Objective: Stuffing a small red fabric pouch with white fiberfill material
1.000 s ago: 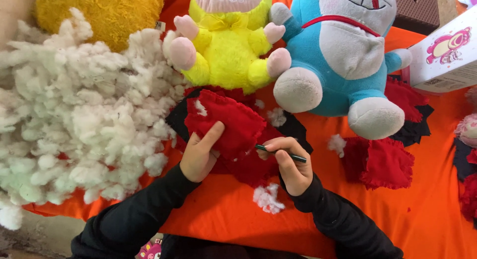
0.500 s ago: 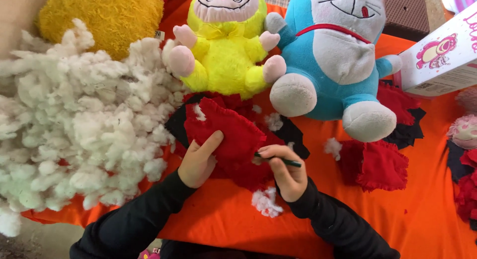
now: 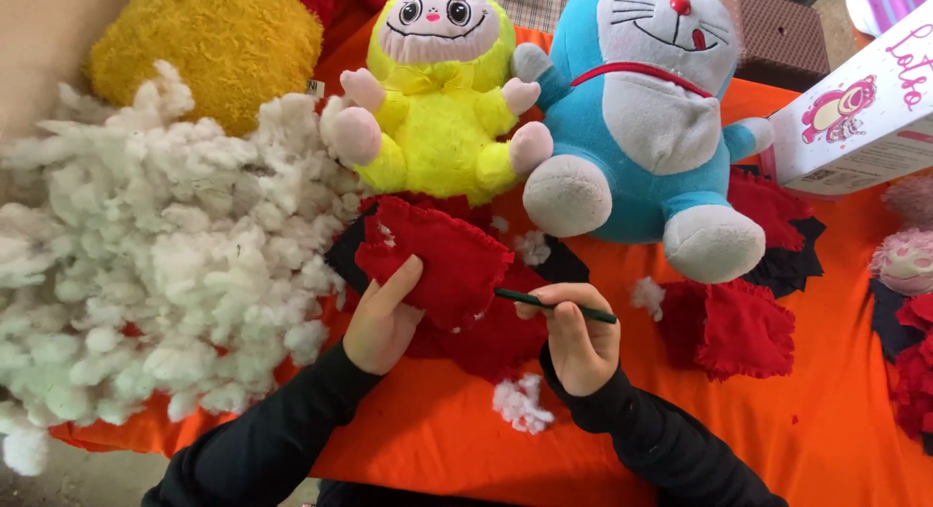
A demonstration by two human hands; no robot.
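- Left hand (image 3: 381,317) is clamped on the lower edge of a red fabric pouch (image 3: 437,259), thumb laid up its face; right hand (image 3: 580,342) is closed round a thin dark stick (image 3: 554,306) whose tip meets the pouch's right edge. The pouch sits mid-cloth, just below the yellow plush toy (image 3: 442,108).
- White stuffing heap (image 3: 146,264), touching the pouch's left side: judged likely to be dragged or scattered by the left sleeve, being loose and piled at the edge of the orange cloth (image 3: 437,439).
- Blue plush toy (image 3: 651,118), upright just beyond the right hand: a raised elbow or stick could tip it.
- Pouch seam: hard pushing may split the ragged edge.
- Stick tip: could slip off the fabric toward the left thumb, which lies near.
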